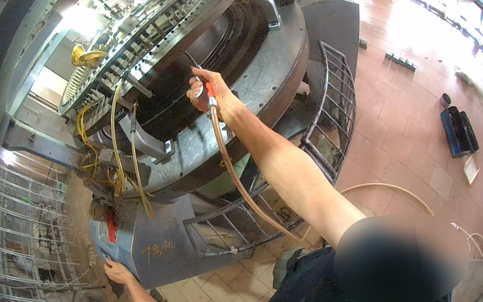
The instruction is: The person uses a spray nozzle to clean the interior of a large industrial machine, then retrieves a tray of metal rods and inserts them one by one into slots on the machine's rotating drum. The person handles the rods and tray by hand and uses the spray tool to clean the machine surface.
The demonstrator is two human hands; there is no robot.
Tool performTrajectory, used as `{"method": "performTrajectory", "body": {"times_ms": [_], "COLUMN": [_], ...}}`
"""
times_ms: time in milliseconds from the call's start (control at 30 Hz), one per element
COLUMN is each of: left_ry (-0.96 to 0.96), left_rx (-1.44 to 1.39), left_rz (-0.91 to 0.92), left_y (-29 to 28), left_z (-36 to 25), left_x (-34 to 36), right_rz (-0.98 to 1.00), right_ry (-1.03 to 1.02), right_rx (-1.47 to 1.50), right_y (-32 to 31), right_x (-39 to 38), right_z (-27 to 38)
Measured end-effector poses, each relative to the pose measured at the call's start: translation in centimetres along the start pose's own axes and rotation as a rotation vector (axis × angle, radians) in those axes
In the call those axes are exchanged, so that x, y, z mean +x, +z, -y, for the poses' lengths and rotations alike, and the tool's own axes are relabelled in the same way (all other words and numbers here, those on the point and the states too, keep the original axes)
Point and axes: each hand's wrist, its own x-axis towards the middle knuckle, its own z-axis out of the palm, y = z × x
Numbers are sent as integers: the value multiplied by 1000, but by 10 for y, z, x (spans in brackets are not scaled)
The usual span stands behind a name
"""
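The right arm reaches forward and up from the lower right, its elbow nearly straight, and the right hand (207,93) is raised in front of the large, round, dark grey metal machine (283,72). Its fingers are curled around a red-and-silver nozzle gun (210,91), gripping it closed-fisted, with the forefinger side uppermost. The gun is over the inner edge of the machine's broad, worn steel ring, with the dark hollow behind it. A flexible, brown, tube-like hose (228,169) hangs from the gun's lower end, passes beside the forearm and curves down toward the tiled floor.

The left arm comes in from the lower edge and slants up to the left. The left hand (119,272) is low, palm turned down, at the outer edge of a blue-grey metal cabinet (169,235) below the ring. Its fingertips seem to meet that edge; whether they press together or pinch anything I cannot tell.

The curled fingers cover much of the gun's body, and its thin tip blends into the dark hollow. A blurred grey oval covers the area by the right shoulder. The hose is partly hidden behind the right arm, and black fisheye borders cut off the surroundings.
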Motion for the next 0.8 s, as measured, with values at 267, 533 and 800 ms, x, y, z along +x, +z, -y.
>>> {"method": "performTrajectory", "body": {"times_ms": [267, 533, 800], "left_ry": [70, 45, 58], "left_rx": [-5, 5, 8], "left_rz": [3, 5, -3], "left_y": [-7, 2, 9], "left_z": [-4, 5, 13], "left_x": [-6, 3, 10], "right_rz": [160, 120, 219], "right_ry": [107, 103, 88], "right_rx": [124, 230, 185], "right_y": [-9, -19, -18], "right_x": [-1, 7, 1], "right_z": [7, 10, 7]}}
